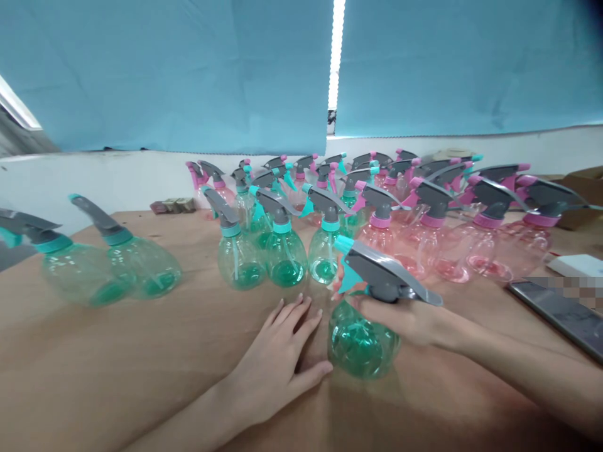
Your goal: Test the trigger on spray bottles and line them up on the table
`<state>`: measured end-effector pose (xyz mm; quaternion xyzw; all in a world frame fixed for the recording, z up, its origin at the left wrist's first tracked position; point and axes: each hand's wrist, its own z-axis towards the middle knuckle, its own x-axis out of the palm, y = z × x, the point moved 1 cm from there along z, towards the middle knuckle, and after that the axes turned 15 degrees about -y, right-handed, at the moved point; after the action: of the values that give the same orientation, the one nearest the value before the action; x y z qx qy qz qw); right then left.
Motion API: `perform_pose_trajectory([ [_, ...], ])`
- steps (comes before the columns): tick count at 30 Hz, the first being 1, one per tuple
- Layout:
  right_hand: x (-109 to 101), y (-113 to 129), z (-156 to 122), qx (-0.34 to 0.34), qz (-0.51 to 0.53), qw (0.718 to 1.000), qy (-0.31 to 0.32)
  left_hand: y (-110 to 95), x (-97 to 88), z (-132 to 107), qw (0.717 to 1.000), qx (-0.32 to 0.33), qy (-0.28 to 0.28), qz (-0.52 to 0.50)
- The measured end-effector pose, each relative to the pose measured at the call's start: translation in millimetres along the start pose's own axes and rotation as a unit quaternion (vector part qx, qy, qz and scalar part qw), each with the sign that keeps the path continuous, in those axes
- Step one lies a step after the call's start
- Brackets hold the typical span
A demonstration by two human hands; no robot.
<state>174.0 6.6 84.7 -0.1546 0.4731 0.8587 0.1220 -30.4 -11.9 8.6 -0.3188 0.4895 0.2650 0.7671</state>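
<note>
My right hand (400,317) is wrapped round the neck of a green see-through spray bottle (360,342) with a grey and teal trigger head (379,273); the bottle stands on the wooden table (117,370). Flat on the table just left of that bottle lies my left hand (277,358), fingers stretched out and holding nothing. Its thumb nearly touches the bottle's base. Behind both hands stand several more green spray bottles (282,251) in a group.
Several pink spray bottles (452,238) crowd the back right. Two green bottles (113,267) stand apart at the left. A phone (560,314) and a white box (577,265) lie at the right edge, a cardboard box (584,188) beyond. Blue sheeting (188,69) covers the wall.
</note>
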Motion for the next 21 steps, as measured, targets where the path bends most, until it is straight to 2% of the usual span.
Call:
perform_pose_trajectory([
  [3,0.5,-2.1,0.0,0.02,0.036,0.999,0.012,0.2,0.8,-0.4,1.0,0.0,0.008,0.002],
  [11,6.1,-7.4,-1.5,-0.019,0.073,0.997,0.006,1.1,3.2,-1.7,1.0,0.003,0.002,0.001],
  [21,8.1,-16.2,-3.8,-0.025,0.104,0.994,0.021,0.9,2.8,-1.1,1.0,0.002,-0.003,0.006],
])
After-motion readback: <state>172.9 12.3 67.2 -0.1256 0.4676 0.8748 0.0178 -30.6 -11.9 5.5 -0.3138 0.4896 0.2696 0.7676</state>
